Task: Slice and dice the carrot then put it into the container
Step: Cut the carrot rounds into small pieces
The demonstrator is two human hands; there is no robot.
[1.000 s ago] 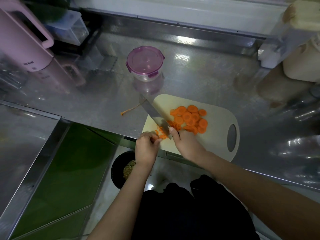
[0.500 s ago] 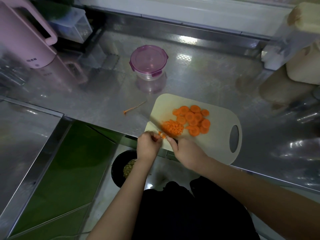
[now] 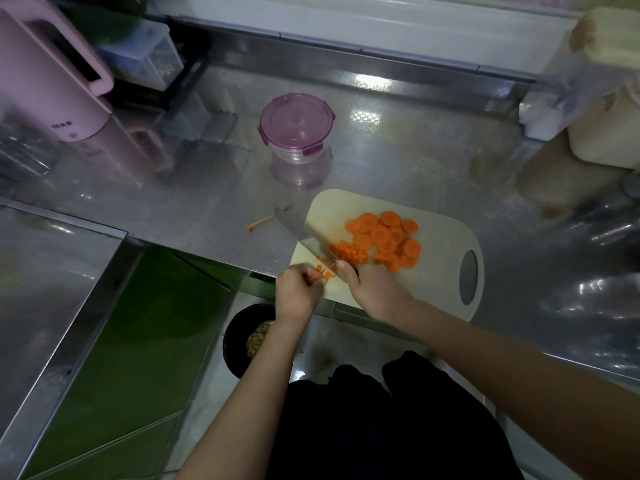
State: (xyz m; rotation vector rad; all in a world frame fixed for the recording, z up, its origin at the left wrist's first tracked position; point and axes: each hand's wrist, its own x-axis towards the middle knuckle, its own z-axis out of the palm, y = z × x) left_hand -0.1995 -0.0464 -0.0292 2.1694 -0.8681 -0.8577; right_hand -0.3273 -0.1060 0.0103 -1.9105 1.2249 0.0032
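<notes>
A cream cutting board point(image 3: 440, 237) lies on the steel counter. On it sit a pile of round carrot slices point(image 3: 388, 237) and a small heap of diced carrot point(image 3: 349, 252). My right hand point(image 3: 372, 289) grips the knife handle; the knife blade point(image 3: 311, 242) points away to the upper left, its edge down on the board's near left corner. My left hand point(image 3: 298, 292) pinches small carrot pieces point(image 3: 323, 268) right beside the blade. A round clear container point(image 3: 296, 129) with a purple lid clipped on stands farther back on the counter.
A carrot tip with root point(image 3: 259, 223) lies on the counter left of the board. A pink kettle point(image 3: 45, 74) stands at the back left, pale containers point(image 3: 602, 98) at the right. Below the counter edge is a black bin point(image 3: 242, 337) with scraps.
The blade was up a second ago, dropped out of sight against the board, and is now raised at an angle again. The diced heap beside the slices has appeared. Both hands stay at the board's near corner.
</notes>
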